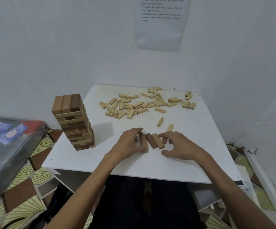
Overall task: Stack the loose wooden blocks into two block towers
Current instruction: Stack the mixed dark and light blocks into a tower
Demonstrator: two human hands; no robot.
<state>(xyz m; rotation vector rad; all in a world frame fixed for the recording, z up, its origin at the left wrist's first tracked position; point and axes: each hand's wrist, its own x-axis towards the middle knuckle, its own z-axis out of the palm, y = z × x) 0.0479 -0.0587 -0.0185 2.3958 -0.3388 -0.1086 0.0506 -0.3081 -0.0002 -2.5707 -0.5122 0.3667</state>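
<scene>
A tall tower of brown and pale wooden blocks stands at the left of the white table. In front of me three blocks lie side by side flat on the table. My left hand touches the leftmost of them, fingers curled along its side. My right hand flanks the row on the right, fingertips near the pale rightmost block, thumb on the table. A heap of several pale loose blocks lies at the back of the table.
Two single blocks lie just beyond the row. A dark box sits at the left, lower than the table. White walls close in behind and on the right; a printed sheet hangs on the back wall.
</scene>
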